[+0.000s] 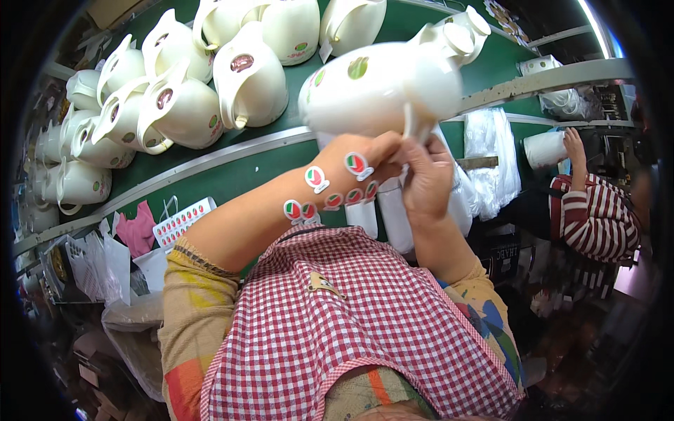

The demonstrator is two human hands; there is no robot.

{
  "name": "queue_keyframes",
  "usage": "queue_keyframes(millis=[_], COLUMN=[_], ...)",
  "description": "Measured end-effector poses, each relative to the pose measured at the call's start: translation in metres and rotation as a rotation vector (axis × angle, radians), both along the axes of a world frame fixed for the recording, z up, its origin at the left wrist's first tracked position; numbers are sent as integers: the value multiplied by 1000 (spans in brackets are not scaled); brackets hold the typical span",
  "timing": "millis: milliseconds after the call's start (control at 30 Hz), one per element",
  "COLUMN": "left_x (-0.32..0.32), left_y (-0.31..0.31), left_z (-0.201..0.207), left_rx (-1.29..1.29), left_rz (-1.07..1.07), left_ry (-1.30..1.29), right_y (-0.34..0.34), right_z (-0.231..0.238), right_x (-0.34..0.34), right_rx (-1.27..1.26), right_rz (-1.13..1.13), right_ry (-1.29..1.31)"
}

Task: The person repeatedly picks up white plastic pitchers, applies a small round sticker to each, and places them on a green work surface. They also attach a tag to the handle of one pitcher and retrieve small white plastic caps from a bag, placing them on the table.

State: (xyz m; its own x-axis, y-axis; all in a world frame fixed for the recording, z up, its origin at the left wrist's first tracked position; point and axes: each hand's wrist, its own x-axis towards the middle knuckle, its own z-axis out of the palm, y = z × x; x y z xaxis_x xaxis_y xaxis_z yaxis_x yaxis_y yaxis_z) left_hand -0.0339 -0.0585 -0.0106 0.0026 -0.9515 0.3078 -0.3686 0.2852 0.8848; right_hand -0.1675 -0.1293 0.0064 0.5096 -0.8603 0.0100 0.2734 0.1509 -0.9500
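A cream-white jug (382,84) with round green marks is tilted on its side above the bench, its spout end to the right and its handle pointing down at me. My left hand (361,151) is closed at the handle, its fingers partly hidden. My right hand (428,175) pinches the lower part of the handle from the right. Whether a small sticker is between its fingertips I cannot tell. Several red-and-green stickers (315,179) cling along my left wrist and forearm. The jug and fingertips are slightly blurred.
Several similar jugs (251,77) crowd the green bench (281,137) at the left and back. A sticker sheet (184,223) and a pink cloth (135,230) lie at left. Clear plastic bags (489,161) hang at right. A co-worker in a striped sleeve (593,217) handles a white jug (545,149).
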Motion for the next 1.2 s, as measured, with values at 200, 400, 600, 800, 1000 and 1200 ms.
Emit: queue_keyframes(millis=[200,400,600,800,1000,1200], left_x=[56,116,139,155,136,89], left_y=[-48,-111,-194,-213,-222,-145], left_z=[6,-68,-92,-102,-109,-17], left_rx=[179,250,129,280,145,123], left_rz=[249,436,718,672,505,297], left_ry=[244,160,126,393,642,796], right_y=[-94,-302,-405,-379,-342,-245], right_z=[73,48,-41,-117,-88,22], right_x=[36,145,206,218,197,121], right_rx=[-633,-595,-301,-85,-390,-933], right_rz=[-325,-327,-445,-527,-623,5], right_ry=[-123,-322,-281,-93,560,266])
